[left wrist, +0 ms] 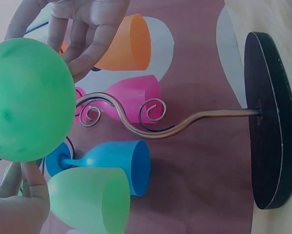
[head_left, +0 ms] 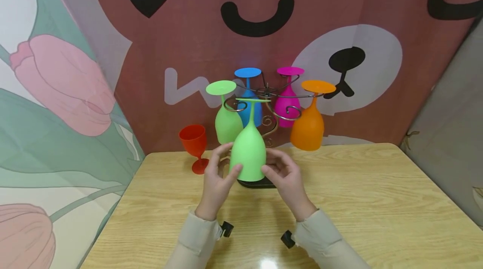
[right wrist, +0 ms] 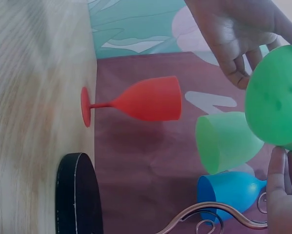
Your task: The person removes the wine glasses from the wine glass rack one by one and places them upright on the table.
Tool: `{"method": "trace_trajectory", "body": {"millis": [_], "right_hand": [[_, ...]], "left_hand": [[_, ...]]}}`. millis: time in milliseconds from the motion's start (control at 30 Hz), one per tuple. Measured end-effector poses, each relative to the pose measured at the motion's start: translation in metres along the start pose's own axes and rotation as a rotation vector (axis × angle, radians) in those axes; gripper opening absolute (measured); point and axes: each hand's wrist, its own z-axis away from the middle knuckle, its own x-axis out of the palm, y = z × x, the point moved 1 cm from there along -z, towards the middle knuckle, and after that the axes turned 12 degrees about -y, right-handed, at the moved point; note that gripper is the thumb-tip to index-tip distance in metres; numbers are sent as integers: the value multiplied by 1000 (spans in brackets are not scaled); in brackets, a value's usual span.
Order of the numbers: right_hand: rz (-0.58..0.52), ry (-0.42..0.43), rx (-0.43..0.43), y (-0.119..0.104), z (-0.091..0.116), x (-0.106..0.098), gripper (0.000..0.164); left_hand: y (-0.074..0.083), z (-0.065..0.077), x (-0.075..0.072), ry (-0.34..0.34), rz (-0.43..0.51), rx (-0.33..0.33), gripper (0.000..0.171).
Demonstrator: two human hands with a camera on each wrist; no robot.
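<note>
A light green plastic goblet (head_left: 249, 155) is held upside down between two hands, mouth facing down. My left hand (head_left: 216, 183) grips one side of its bowl, thumb on the near face; my right hand (head_left: 287, 178) grips the opposite side likewise. The goblet's stem overlaps a front curl of the metal goblet rack (head_left: 277, 117) in the head view, its flat foot just above that curl. In both wrist views its round mouth (left wrist: 29, 100) faces the camera. Behind it to the left hangs a second light green goblet (head_left: 228, 126).
A blue goblet (head_left: 247, 92), a magenta goblet (head_left: 287, 97) and an orange goblet (head_left: 308, 128) also hang upside down. The red goblet (head_left: 194, 141) stands upright on the wooden table (head_left: 377, 202) at left. The rack's black base (left wrist: 270, 146) rests on the table before a patterned curtain.
</note>
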Motion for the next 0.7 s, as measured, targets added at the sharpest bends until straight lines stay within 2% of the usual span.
{"method": "trace_trajectory", "body": {"millis": [267, 500, 700], "right_hand": [[-13, 28, -23, -8, -1, 2, 39], [-48, 16, -62, -15, -3, 4, 36], [-52, 34, -62, -26, -5, 6, 34]], "left_hand": [[11, 0, 3, -7, 42, -89, 50], [24, 2, 5, 14, 115, -122, 49], [30, 3, 5, 3, 185, -139, 47]]}}
